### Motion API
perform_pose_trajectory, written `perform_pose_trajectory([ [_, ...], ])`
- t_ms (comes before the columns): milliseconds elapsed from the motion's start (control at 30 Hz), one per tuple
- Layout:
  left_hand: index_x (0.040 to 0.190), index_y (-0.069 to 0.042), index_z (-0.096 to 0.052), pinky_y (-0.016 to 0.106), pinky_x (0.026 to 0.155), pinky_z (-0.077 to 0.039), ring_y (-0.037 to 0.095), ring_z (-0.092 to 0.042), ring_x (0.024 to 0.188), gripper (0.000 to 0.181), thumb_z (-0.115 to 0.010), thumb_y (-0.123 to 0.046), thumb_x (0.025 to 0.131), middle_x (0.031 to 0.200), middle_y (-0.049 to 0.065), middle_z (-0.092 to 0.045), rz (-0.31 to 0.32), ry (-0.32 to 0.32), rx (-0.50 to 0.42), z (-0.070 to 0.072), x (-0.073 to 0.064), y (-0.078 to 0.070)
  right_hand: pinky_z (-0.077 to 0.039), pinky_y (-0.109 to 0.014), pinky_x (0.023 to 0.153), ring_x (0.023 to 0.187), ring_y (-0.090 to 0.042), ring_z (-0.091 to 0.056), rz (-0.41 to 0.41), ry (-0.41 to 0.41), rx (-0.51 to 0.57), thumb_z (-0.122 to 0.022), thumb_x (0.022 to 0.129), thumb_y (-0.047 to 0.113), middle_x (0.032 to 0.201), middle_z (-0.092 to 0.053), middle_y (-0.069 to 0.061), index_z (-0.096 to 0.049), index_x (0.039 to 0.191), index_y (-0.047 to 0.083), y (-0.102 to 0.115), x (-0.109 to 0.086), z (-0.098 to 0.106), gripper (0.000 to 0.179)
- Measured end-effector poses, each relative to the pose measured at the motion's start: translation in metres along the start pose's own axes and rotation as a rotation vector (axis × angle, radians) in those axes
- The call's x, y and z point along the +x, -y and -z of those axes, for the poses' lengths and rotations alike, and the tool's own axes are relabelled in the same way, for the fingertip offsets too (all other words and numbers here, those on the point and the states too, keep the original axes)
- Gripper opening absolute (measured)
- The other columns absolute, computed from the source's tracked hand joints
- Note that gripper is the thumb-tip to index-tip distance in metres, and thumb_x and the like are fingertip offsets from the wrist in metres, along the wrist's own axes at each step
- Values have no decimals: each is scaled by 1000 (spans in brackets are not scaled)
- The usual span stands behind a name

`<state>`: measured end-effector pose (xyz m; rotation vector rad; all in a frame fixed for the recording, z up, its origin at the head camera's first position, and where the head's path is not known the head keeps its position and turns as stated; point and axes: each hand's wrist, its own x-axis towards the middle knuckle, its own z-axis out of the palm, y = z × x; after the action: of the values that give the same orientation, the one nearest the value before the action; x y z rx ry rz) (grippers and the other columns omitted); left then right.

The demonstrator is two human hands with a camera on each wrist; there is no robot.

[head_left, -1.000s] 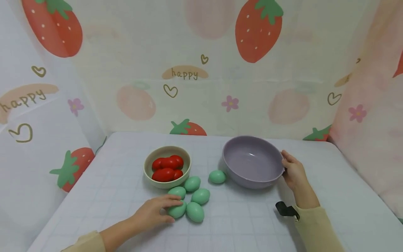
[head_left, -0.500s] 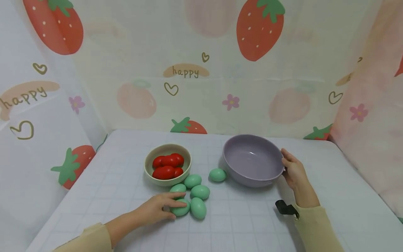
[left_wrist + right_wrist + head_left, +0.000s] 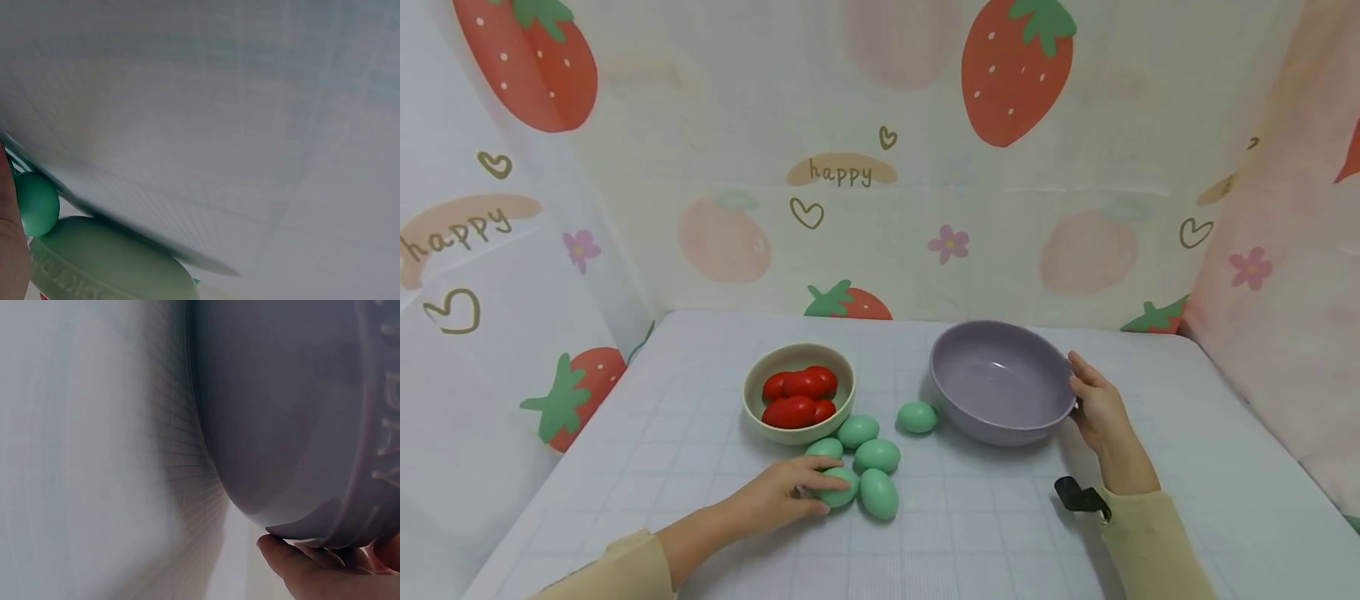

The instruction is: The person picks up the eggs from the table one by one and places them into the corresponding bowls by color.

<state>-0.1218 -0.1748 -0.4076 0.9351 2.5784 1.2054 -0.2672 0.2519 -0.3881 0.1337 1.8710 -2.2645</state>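
My left hand (image 3: 782, 498) has its fingers over a green egg (image 3: 841, 493), the thumb against its near side. Another green egg (image 3: 880, 494) lies just right of it, and several more are grouped behind. A cream bowl (image 3: 752, 421) with red eggs (image 3: 790, 412) in it stands behind this group. In the left wrist view, a green egg (image 3: 37, 203) and the bowl's outer wall (image 3: 112, 262) show beside part of the hand. My right hand (image 3: 1103, 421) holds the right side of a purple bowl (image 3: 996, 375), its fingers at the outer wall (image 3: 287, 425); nothing lies inside.
A single green egg (image 3: 917, 417) lies close to the purple bowl's left side. The table (image 3: 985, 517) has a pale checked cover. Strawberry-printed cloth (image 3: 850, 250) rises behind it and at both sides. A black strap piece (image 3: 1081, 495) sticks out at the right sleeve.
My left hand has moved a little to the right, and the egg under its fingers went with it. The neighbouring egg has shifted right too. The right hand stays at the purple bowl.
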Motion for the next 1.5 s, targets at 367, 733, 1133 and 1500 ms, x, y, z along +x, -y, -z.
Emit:
perform_pose_trajectory([
  [367,120,2,-67,29,85,-54,34,-53,119,35,-72,-6,86,133,23,-55,42,-33,-159,7,5,-12,-11,-39,118,147,-20,-3,-27,-21,-9,-27,106,6,162,-1,-5,-7,155,9,-1,2,1,53],
  [733,120,1,-68,25,84,-53,27,-52,124,35,-73,-9,86,133,23,-56,58,-58,-180,8,4,-12,-13,-40,118,147,-22,-3,-21,-21,-11,-27,106,6,161,-1,-8,-7,154,6,-3,1,1,53],
  [1133,128,0,-63,17,73,-49,28,-58,106,41,-71,-10,89,136,20,-54,150,-193,-273,12,40,-37,-14,-39,118,146,-21,-3,-25,-41,3,-27,105,4,161,-1,-7,-8,154,6,-2,-1,4,53],
  [1500,131,-7,-62,37,75,-55,22,-64,78,42,-69,-8,90,123,10,-64,301,-297,-423,0,93,-59,-16,-40,117,146,-22,-6,-18,-47,3,-28,105,3,161,-4,-9,-11,154,5,0,0,2,52],
])
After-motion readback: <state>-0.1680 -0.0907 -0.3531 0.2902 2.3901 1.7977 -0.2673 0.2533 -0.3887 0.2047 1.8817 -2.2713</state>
